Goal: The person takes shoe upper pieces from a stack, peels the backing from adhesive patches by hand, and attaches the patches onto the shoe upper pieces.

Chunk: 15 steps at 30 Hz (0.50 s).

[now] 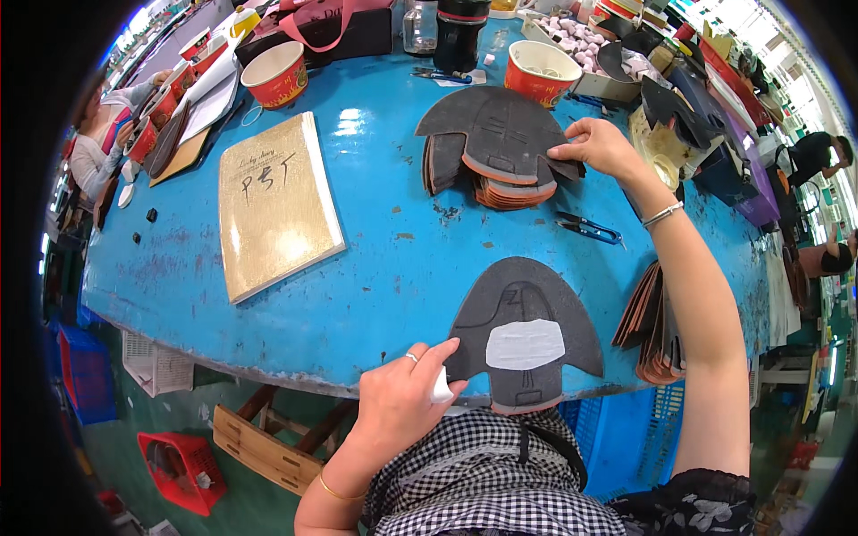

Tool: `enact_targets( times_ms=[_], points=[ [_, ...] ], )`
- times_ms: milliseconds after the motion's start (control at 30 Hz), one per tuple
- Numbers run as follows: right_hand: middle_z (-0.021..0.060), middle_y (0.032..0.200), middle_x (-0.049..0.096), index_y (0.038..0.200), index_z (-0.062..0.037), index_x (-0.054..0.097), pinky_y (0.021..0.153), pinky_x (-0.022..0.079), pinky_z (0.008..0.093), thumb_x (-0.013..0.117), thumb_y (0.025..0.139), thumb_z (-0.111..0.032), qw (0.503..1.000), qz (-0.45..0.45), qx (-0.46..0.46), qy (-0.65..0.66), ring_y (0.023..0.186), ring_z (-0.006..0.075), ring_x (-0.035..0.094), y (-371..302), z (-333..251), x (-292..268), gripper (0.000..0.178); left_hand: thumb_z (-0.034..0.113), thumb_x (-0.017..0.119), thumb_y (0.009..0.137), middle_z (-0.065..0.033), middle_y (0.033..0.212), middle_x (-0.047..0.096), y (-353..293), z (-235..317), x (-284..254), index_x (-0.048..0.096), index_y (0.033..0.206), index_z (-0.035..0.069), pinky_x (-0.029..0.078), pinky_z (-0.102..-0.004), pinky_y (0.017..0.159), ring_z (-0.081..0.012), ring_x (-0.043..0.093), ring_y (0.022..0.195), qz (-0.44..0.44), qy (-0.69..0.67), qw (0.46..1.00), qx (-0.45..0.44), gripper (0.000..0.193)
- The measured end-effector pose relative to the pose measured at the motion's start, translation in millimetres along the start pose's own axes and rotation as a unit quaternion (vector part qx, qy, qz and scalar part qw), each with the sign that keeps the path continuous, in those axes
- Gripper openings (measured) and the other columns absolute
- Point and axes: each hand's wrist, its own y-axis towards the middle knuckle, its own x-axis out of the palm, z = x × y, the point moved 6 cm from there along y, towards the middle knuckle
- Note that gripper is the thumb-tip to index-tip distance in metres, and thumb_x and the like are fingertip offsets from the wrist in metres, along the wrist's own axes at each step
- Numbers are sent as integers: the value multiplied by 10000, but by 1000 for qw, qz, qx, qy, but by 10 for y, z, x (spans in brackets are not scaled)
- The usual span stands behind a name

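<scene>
In front of me at the table's near edge lies a dark grey shoe upper piece, flat, with printed lines and a white patch across its middle. My left hand is closed around a small white block, its index fingertip at the piece's left edge. Farther off, my right hand reaches to a fanned stack of similar pieces with orange-brown edges. Thumb and fingers pinch the right edge of the topmost dark shoe upper piece. Whether that piece is lifted from the stack, I cannot tell.
A gold notebook lies left on the blue table. Blue thread snips sit below the stack. Another bundle of pieces is under my right forearm. Paper bowls, a dark jar and boxes line the back.
</scene>
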Motion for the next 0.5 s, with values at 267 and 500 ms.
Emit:
enact_targets(
  times_ms=[267,500],
  points=[
    [90,791,674,1069,46,609,578,541,294,819,755,-258,999,29,-11,-8,689,160,643,-69,-55,50,485,215,836,664,-74,817,620,-40,15,7,639,1158,125,466,-328,500,-230,610,614,14,6,1000,-2,539],
    [173,783,695,949,118,647,578,581,295,822,753,-261,996,-75,43,-36,650,198,696,57,-120,19,461,201,814,695,-69,793,599,-35,29,33,641,1147,112,455,-333,505,-233,598,621,19,1,1000,-5,491]
  ],
)
